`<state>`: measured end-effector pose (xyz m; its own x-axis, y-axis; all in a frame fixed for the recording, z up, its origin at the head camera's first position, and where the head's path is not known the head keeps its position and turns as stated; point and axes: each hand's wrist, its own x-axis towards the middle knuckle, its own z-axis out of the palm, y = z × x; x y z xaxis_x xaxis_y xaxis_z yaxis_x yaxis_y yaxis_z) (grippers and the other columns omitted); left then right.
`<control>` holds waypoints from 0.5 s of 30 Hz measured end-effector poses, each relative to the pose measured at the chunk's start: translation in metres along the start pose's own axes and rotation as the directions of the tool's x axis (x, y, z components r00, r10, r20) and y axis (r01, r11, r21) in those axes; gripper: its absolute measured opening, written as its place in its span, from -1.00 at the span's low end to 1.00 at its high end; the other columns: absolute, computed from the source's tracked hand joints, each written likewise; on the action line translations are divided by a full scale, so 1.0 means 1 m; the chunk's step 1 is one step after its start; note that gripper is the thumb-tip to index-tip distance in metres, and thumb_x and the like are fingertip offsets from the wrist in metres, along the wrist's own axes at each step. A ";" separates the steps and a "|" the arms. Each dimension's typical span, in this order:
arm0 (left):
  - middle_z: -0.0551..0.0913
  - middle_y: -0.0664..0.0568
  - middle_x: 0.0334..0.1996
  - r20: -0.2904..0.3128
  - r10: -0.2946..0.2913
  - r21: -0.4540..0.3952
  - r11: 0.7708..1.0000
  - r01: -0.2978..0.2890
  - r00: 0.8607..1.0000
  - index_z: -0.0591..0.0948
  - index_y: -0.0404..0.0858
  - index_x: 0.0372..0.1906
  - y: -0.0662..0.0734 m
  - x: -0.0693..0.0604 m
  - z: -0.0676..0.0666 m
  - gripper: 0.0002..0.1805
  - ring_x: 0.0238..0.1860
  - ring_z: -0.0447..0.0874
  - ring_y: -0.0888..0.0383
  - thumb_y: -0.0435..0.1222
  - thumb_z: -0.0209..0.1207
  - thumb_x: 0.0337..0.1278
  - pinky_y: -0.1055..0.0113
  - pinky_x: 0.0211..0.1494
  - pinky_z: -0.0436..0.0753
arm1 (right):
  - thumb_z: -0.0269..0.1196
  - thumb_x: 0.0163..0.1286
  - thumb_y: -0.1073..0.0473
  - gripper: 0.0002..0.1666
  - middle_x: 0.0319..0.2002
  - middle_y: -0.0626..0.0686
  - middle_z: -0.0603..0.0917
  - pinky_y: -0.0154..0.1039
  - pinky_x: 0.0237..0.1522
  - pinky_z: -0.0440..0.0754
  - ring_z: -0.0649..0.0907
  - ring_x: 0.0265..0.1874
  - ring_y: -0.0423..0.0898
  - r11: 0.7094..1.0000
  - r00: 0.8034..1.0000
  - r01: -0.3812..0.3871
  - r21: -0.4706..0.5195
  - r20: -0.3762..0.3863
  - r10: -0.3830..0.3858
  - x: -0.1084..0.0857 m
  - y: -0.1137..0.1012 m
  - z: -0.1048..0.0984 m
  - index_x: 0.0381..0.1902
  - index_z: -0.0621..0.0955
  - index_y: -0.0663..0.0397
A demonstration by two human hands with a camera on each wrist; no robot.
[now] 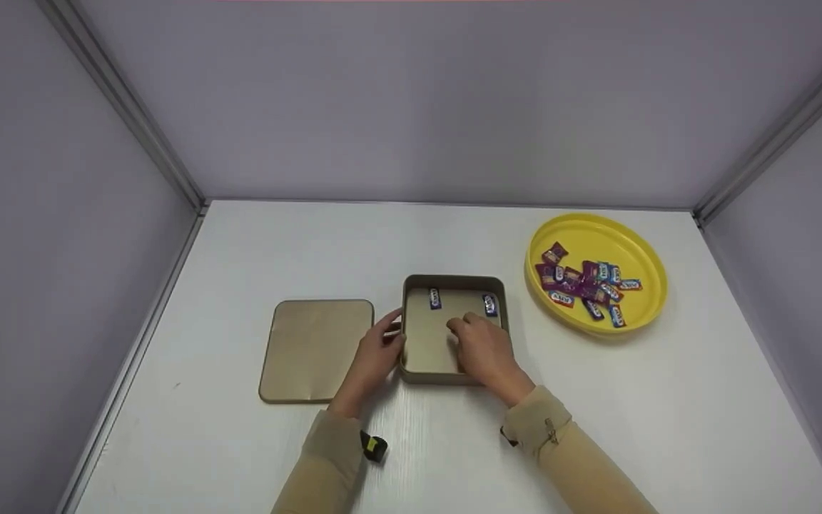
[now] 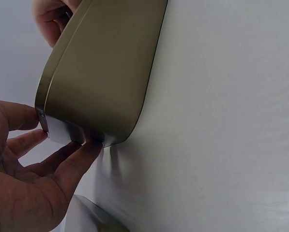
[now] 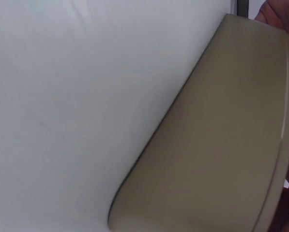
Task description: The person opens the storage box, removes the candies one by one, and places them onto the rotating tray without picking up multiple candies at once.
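A square gold-coloured tin (image 1: 427, 335) stands open in the middle of the table, with one small wrapped candy (image 1: 434, 298) at its back left and another wrapped candy (image 1: 490, 305) at its back right. My left hand (image 1: 377, 351) touches the tin's left side from outside, fingers spread along the wall; the left wrist view shows fingertips (image 2: 93, 147) against it. Over the tin's front right part, my right hand (image 1: 486, 350) reaches inside with bent fingers. Whether those fingers hold anything is hidden. In the right wrist view, the tin's wall (image 3: 217, 130) covers most of that hand.
A matching flat square lid (image 1: 318, 350) lies left of the tin. At the back right, a round yellow tray (image 1: 632, 257) holds several purple, blue and red wrapped candies (image 1: 582, 282). Grey panels enclose the white table (image 1: 411, 464) at the back and sides.
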<state>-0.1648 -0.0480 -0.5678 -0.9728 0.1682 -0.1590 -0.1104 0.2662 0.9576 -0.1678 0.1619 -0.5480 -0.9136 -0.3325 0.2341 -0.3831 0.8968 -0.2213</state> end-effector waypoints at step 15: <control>0.44 -0.25 0.28 0.030 -0.010 -0.052 0.999 0.011 0.999 0.28 -0.17 0.48 -0.001 -0.001 -0.001 -0.45 0.25 0.45 -0.12 -0.37 0.00 0.46 0.20 -0.02 0.62 | 0.23 0.35 0.37 -0.78 -0.18 0.07 0.64 -0.03 -0.13 0.62 0.65 -0.16 0.02 0.937 0.978 -0.192 0.293 -0.023 0.207 -0.006 0.039 -0.035 -0.07 0.67 0.14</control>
<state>-0.1639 -0.0493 -0.5684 -0.9651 0.1943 -0.1756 -0.1319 0.2184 0.9669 -0.1725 0.2091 -0.5251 -0.9698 -0.1328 0.2046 -0.2238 0.8183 -0.5294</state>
